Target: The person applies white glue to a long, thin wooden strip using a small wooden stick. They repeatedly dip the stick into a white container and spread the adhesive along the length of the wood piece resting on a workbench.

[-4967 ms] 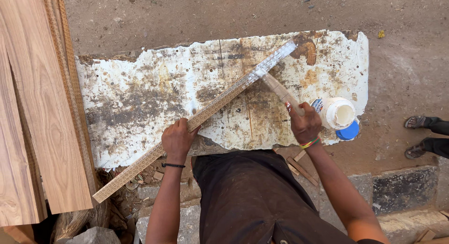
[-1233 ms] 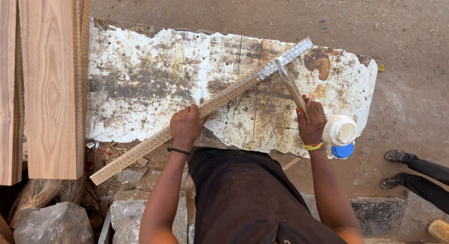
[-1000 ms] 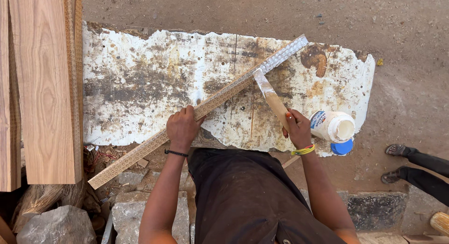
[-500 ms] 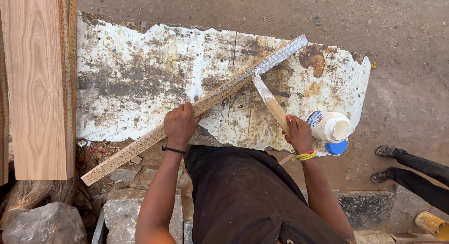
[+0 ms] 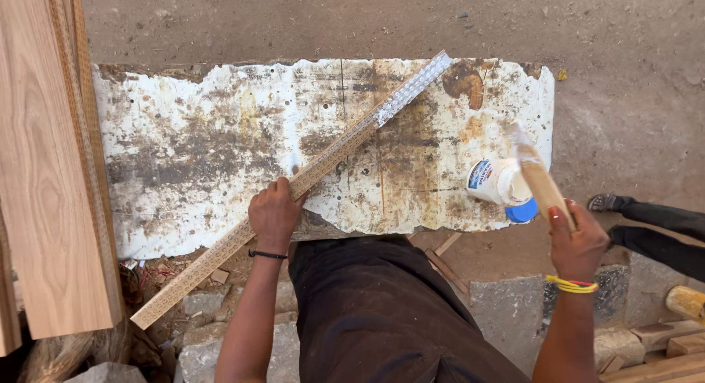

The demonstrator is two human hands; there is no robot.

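While pressing: left hand [image 5: 273,215] fingers curled over long strip [image 5: 294,188], mid-frame.
Right hand [image 5: 578,240]: fingers closed on brush [image 5: 542,181] over glue jar [image 5: 499,185], right.

Bright even daylight, soft shadows, sharp focus, slight motion blur

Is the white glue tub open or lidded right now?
Open: the white tub shows no lid, and the stick in the right hand is over its mouth.

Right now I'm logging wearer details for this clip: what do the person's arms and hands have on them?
Both arms are bare, with no sleeves or gloves. The left hand has a thin black band at the wrist. The right hand has a few thin yellow bands at the wrist. No rings or watch show.
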